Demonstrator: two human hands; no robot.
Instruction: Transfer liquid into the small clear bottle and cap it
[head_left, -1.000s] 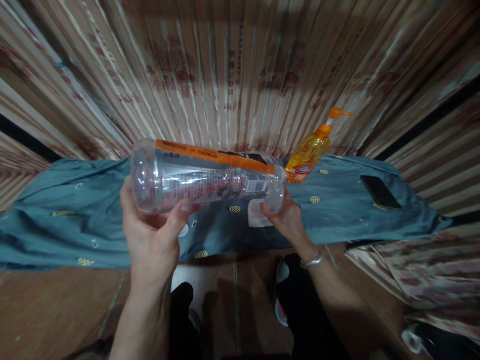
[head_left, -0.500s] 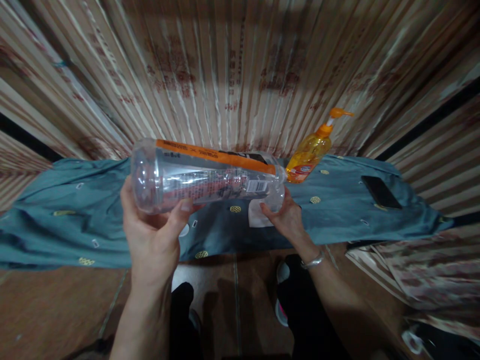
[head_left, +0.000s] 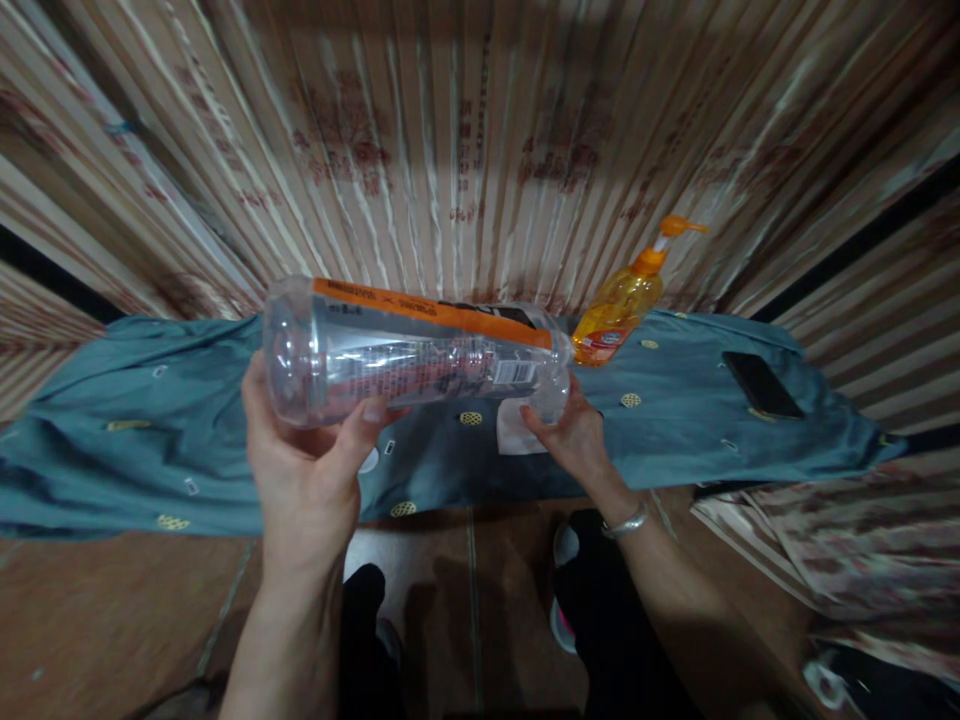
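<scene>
A large clear plastic bottle with an orange and grey label lies sideways in the air, its base to the left and its neck to the right. My left hand is wrapped round the base end from below, thumb on the near side. At the neck end, my right hand holds a small clear container just below the neck; its far fingers are hidden. Behind my right hand, a pump bottle of orange liquid stands on the cloth. A white square lies beneath the hands, partly covered.
A teal cloth with yellow pineapple prints covers the narrow surface. A black phone lies on its right part. Patterned curtains hang behind and at both sides. My legs and shoes are below, on a brown tiled floor.
</scene>
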